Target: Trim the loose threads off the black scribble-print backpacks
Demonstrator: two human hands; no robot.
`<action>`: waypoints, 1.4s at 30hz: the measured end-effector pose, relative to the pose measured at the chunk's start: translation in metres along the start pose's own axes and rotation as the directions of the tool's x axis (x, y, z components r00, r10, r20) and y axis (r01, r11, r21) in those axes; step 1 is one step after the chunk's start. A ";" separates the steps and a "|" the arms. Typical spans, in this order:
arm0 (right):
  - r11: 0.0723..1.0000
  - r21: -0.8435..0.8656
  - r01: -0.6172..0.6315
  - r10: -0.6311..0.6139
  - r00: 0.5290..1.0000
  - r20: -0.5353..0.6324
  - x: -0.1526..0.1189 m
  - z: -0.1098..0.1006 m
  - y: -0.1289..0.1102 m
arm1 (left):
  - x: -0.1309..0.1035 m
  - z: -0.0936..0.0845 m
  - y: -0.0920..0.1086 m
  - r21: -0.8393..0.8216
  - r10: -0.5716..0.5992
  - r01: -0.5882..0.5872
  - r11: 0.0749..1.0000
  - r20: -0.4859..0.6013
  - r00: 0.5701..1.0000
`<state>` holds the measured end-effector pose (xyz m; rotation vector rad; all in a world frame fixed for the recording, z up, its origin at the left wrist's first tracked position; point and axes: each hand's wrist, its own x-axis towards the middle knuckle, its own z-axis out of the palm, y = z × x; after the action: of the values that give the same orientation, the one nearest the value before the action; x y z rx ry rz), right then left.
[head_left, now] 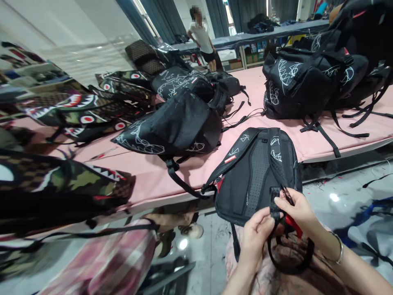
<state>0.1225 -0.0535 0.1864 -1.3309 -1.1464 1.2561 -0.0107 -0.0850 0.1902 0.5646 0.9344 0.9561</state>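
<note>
At the near edge of the pink padded tabletop, a black mesh-backed backpack leans towards the person's lap. Left hand and right hand both pinch its black webbing strap, fingers closed on it.

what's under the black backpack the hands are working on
The black backpack leans on the pink table edge, its lower end over the person's lap. Both hands hold its strap. The backpack's front side is hidden.

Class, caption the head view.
Both hands, left hand and right hand, grip a strap on a black backpack.
</note>
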 end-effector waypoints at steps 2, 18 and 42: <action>0.998 -0.056 0.034 -0.034 0.999 0.005 -0.001 0.000 0.001 | 0.001 -0.004 0.000 0.081 0.018 -0.014 0.997 -0.040 0.999; 0.231 -0.739 0.633 -0.612 0.685 0.396 -0.007 -0.041 0.006 | 0.006 -0.013 0.009 0.029 0.019 -0.018 0.999 -0.052 0.998; 0.443 -0.581 0.683 -0.503 0.726 0.470 -0.002 -0.047 -0.001 | 0.009 -0.010 0.010 0.008 -0.011 0.010 1.000 0.051 0.999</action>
<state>0.1692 -0.0572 0.1894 -1.1073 -2.2213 0.3796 -0.0215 -0.0717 0.1888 0.5876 0.8953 0.9249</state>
